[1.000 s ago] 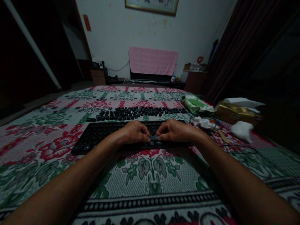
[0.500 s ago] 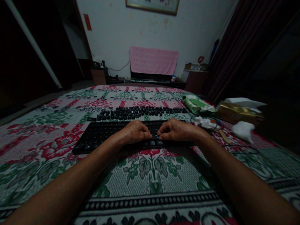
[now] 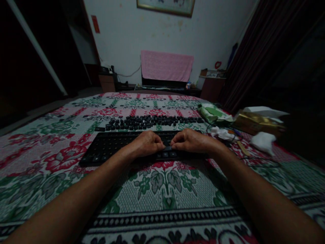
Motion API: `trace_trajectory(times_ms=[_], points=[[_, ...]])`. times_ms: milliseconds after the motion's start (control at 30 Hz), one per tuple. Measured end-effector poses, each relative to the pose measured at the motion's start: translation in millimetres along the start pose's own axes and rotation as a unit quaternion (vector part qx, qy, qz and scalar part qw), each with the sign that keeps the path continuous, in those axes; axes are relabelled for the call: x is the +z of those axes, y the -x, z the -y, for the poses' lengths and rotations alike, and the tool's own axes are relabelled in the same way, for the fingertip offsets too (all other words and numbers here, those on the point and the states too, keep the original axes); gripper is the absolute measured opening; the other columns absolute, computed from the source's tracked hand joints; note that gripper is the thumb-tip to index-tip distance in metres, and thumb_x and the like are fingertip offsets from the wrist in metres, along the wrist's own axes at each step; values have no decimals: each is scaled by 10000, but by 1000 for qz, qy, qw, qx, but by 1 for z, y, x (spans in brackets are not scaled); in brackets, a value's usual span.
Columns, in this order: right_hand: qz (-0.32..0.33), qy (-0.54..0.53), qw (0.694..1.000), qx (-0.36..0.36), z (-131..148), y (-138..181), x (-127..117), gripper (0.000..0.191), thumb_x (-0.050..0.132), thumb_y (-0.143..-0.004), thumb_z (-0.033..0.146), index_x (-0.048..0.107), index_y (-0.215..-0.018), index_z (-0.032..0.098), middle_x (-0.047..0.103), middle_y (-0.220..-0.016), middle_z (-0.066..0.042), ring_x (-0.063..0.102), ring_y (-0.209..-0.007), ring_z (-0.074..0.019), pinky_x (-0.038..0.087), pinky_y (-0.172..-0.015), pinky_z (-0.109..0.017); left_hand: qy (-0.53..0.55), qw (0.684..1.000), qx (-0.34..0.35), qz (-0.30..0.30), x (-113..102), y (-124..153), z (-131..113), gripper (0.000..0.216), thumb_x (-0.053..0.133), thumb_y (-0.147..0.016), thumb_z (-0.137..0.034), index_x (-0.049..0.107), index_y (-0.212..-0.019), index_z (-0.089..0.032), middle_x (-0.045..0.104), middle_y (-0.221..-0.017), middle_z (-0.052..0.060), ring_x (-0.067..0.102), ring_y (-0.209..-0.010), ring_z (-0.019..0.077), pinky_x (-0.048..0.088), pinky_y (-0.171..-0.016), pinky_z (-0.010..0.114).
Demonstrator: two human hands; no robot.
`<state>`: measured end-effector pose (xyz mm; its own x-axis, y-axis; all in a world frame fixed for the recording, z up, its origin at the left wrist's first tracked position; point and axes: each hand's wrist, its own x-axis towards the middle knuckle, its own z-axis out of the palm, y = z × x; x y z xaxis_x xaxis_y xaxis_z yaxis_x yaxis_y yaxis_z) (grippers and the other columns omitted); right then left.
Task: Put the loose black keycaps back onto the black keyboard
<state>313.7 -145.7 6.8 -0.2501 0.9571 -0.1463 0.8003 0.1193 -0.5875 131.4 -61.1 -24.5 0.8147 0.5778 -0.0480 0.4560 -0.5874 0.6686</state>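
A black keyboard (image 3: 111, 144), most of its keycaps off, lies across the patterned cloth in front of me. A few caps sit along its near row. A wide dark keycap (image 3: 167, 148) is pinched at its two ends, low over the right part of the keyboard. My left hand (image 3: 147, 142) has thumb and fingers closed at its left end. On the right end, my right hand (image 3: 189, 140) closes in the same way. Whether the keycap is seated on the board I cannot tell. Loose black keycaps (image 3: 142, 122) lie heaped in a band behind the keyboard.
To the right are a green-and-white tissue pack (image 3: 214, 113), a gold tissue box (image 3: 259, 122), crumpled white tissue (image 3: 263, 141), a flat wooden stick (image 3: 243, 148) and a dark cable (image 3: 261, 162). One longer keycap (image 3: 100, 129) lies at the heap's left end.
The wide keycap between my fingertips has tilted and shows more of its top face. Both hands have stayed almost in place.
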Motion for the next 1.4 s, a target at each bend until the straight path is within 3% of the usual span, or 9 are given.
trace_trajectory(times_ms=[533,767,1000,1400], points=[[0,12,1000,-17,1,5,-2,310,552,-649,316,610,-903,148,612,-780,-14,511,-643,-103,362,-553,-190,-43,999,-4,-21,-2,2,-8,312,468,-648,-397,658,-719,-160,598,-592,0,492,-539,106,304,-455,186],[-2,28,999,-32,2,4,-2,288,486,-708,318,632,-877,137,620,-773,-22,508,-639,-106,367,-568,-198,13,996,29,84,-10,5,-3,331,494,-649,-369,640,-864,-164,616,-695,-11,495,-564,91,337,-505,170],[18,27,999,-27,1,2,-3,309,451,-733,326,631,-893,133,618,-768,-23,494,-635,-102,363,-561,-196,2,996,54,70,-13,5,-4,305,464,-676,-339,637,-843,-151,608,-707,-5,499,-601,94,348,-539,168],[7,22,1000,-16,-1,1,-5,296,468,-707,318,629,-864,124,610,-741,-21,488,-607,-94,354,-534,-188,22,999,12,39,-6,2,-2,327,482,-644,-374,638,-829,-154,600,-658,-4,484,-542,94,344,-508,188]])
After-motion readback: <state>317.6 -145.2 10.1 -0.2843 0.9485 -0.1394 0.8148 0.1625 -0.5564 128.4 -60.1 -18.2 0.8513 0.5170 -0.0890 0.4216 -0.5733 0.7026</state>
